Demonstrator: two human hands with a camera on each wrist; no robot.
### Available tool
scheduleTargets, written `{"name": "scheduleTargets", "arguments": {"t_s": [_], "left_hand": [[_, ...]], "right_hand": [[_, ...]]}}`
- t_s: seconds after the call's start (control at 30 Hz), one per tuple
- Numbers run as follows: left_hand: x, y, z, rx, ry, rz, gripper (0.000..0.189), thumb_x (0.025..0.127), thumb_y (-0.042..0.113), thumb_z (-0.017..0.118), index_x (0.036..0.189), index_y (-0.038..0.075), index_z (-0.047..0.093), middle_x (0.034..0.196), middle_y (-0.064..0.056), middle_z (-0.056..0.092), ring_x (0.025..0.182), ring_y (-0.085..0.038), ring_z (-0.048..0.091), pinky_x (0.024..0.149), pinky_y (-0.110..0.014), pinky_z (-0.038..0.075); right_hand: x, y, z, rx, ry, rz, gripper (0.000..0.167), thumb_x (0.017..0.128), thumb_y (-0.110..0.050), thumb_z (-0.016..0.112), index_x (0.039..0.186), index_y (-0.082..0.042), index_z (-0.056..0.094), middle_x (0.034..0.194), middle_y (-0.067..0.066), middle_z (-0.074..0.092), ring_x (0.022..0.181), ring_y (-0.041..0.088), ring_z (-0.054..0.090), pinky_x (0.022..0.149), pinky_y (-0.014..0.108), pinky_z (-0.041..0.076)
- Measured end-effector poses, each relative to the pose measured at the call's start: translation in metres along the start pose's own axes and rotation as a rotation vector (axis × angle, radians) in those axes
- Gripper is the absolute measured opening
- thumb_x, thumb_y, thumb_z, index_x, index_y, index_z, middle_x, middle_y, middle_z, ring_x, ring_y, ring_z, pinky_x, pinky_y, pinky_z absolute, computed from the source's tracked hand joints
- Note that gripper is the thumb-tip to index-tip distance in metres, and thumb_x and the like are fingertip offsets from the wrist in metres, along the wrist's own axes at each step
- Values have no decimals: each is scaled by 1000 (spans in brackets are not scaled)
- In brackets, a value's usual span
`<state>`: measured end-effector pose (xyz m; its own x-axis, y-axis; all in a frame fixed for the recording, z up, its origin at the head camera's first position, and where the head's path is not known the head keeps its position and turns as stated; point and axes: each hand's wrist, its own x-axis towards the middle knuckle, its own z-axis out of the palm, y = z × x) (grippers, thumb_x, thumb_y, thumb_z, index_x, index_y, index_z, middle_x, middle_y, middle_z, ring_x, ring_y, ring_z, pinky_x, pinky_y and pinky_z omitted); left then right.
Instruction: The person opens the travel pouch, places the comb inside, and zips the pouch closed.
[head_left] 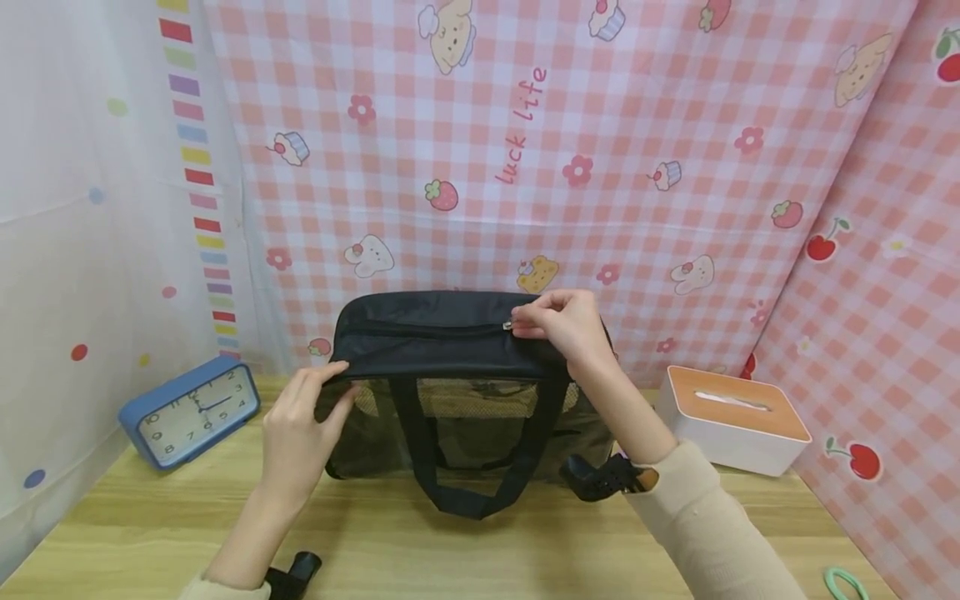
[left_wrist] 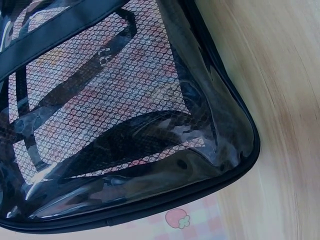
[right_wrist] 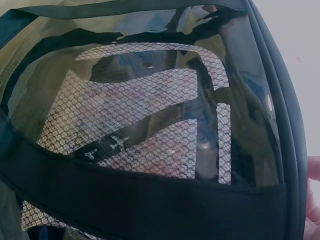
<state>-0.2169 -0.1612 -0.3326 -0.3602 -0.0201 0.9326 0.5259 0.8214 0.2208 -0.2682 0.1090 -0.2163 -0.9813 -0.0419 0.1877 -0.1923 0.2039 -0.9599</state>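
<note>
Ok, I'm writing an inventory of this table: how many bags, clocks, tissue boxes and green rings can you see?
Black bag: 1
Blue clock: 1
Tissue box: 1
Green ring: 1
Total: 4

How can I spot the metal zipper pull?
On the wood-grain table, find the black fabric bag with clear plastic panels. Follow its dark top zipper to the right hand. The small silvery metal pull there stands out against surrounding black.
</note>
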Motion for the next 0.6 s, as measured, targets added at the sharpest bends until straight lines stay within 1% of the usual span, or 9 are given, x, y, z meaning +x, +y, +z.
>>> {"name": "scheduleTargets", "arguments": {"t_s": [0.13, 0.17, 0.33, 0.37, 0.6], "left_hand": [[-1, 0, -1, 11, -7, -4, 40, 65, 0, 80, 101, 3, 64, 88, -14, 64, 78, -28, 64, 55, -38, 51], [-1, -1, -1, 11, -5, -2, 41, 64, 0, 80, 101, 3, 64, 88, -14, 64, 78, -29, 64, 54, -38, 51], [-2, -3, -1, 19, -26, -10, 38, 67, 2, 79, 102, 3, 64, 88, -14, 63, 79, -28, 63, 56, -36, 51], [-2, -3, 0, 15, -21, -6, 39, 66, 2, 79, 101, 3, 64, 88, -14, 64, 78, -29, 64, 56, -36, 51], [-2, -3, 1, 16, -26, -11, 37, 69, 4, 78, 103, 4, 64, 89, -13, 64, 80, -28, 64, 59, -36, 53]], "right_hand": [[0, 0, 6, -28, -8, 10, 12, 83, -10, 65, 78, 1, 65, 76, 0, 68, 60, 10, 67, 80, 29, 55], [1, 0, 7, -21, -6, 13, 12, 83, -9, 65, 78, 1, 65, 75, 0, 68, 59, 9, 67, 80, 29, 56], [2, -2, 15, 19, -8, 18, 12, 83, -7, 65, 75, 1, 65, 72, 2, 67, 57, 9, 66, 76, 29, 57], [2, -2, 18, 20, -14, 19, 11, 83, -7, 65, 75, 2, 65, 73, 3, 67, 57, 8, 66, 75, 29, 57], [2, -6, 38, -15, -26, 18, 12, 83, -6, 65, 80, 5, 67, 85, 14, 68, 56, 8, 66, 73, 28, 57]]}}
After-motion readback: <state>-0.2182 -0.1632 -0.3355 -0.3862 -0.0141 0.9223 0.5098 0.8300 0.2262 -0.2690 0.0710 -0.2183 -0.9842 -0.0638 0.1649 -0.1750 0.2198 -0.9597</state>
